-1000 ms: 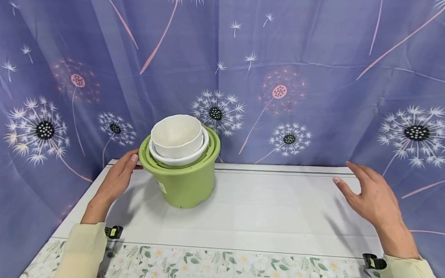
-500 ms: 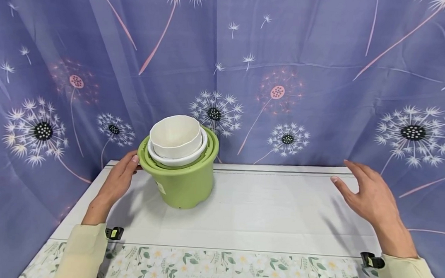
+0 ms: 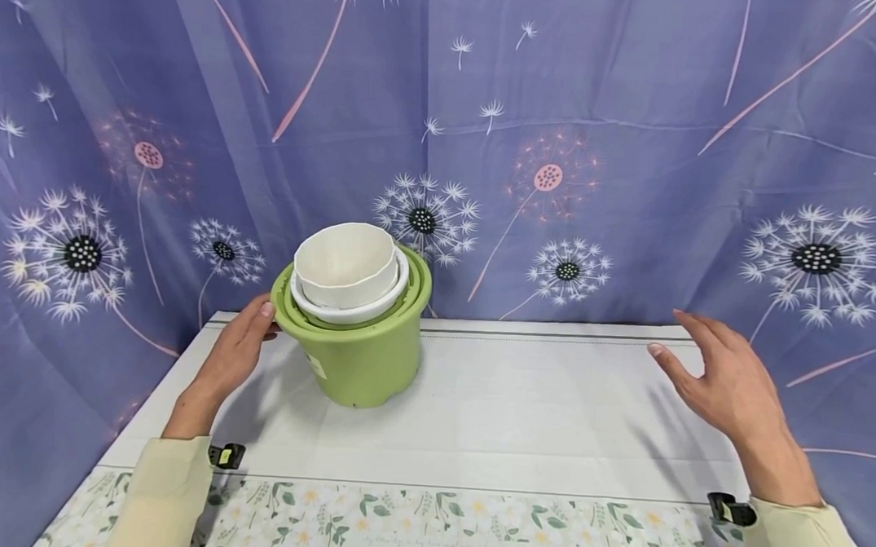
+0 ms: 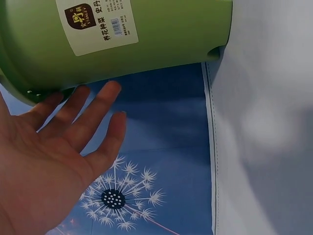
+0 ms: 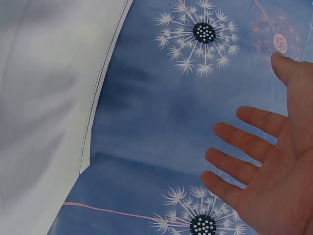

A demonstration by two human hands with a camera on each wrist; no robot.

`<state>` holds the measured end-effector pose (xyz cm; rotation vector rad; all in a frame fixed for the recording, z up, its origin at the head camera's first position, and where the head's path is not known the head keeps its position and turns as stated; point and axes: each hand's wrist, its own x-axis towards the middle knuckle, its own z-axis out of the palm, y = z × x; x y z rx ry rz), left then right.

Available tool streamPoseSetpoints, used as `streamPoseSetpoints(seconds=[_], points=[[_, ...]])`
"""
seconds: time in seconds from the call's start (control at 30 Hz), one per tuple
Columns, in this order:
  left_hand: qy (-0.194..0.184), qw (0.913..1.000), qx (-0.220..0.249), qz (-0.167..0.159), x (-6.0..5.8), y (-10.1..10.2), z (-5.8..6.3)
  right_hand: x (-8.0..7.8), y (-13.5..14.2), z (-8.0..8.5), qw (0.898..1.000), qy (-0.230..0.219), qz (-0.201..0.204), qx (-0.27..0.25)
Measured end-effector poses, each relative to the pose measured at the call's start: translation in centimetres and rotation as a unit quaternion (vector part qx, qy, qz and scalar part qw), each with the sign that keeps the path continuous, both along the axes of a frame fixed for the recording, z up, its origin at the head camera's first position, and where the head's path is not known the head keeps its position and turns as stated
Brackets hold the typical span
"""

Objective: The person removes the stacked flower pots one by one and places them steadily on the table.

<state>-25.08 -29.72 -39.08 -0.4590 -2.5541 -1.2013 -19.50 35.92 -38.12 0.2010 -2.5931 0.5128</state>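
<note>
A green flower pot (image 3: 364,360) stands upright at the left of the table, a printed label (image 4: 100,24) on its side. Nested in it are more pots: a green rim, a white round one (image 3: 359,312), and on top a cream faceted pot (image 3: 346,261). My left hand (image 3: 232,350) is at the green pot's left side, fingertips right at its rim, fingers spread and relaxed. In the left wrist view the palm faces the pot. Far to the right, my right hand (image 3: 734,384) hovers over the table with fingers extended, holding nothing.
A white cloth (image 3: 535,408) covers the table, with a floral printed band (image 3: 398,521) along the front. A blue dandelion-print curtain (image 3: 632,192) hangs behind and along both sides. Both wrists wear a small black camera mount (image 3: 732,509).
The view shifts slightly. Both hands keep their poses and the nested pots stay where they are.
</note>
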Motion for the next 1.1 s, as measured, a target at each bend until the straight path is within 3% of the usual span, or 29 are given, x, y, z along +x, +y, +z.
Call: streamPoseSetpoints(seconds=[0.47,1.1], points=[[-0.015,0.9998,0.009,-0.008,-0.1,-0.3,0.1,-0.4,-0.9,0.4,1.000,0.012,0.018,-0.001],[-0.040,0.9969,0.057,-0.035,0.0,-0.1,-0.1,-0.5,-2.3,0.8,0.999,0.016,0.032,-0.002]])
